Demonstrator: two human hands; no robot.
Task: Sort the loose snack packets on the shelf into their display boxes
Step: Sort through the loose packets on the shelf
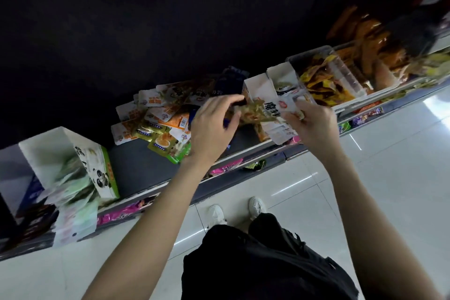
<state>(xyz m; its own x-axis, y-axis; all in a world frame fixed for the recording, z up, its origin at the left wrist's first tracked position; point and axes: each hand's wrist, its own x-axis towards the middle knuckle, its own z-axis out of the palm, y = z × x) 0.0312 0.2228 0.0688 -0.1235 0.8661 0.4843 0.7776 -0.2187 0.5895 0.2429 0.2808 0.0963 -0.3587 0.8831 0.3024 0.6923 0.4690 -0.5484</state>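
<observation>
Left to right along the grey shelf (136, 165), which runs from 8 o'clock up to 2 o'clock. At 8-9 o'clock: white display box with panda print and green side (97, 165), blurred pale-green packets (75, 190) spilling out of its front. At about 11 o'clock of the hands, a loose pile of snack packets (155, 117) lies on the shelf: white/orange ones, gold ones, a green one at the near edge, a dark blue one at the far side. Left hand (214, 126) hovers over the right edge of the pile, fingers (226, 102) curled, tips touching the end of a yellow-green packet (253, 112); whether it's a real pinch, cannot tell, motion blur. Right hand (314, 124) at 1 o'clock, fingers curled round a bunch of white packets with black lettering (280, 114), thumb on top. Just behind the hands, an open white display box (263, 87), flaps up. Further at 2 o'clock, a clear plastic bin (341, 68) with yellow-orange packets. Pink and purple packets (226, 168) on the lower shelf edge. White tile floor (365, 178), white shoes (255, 204) at 6 o'clock.
</observation>
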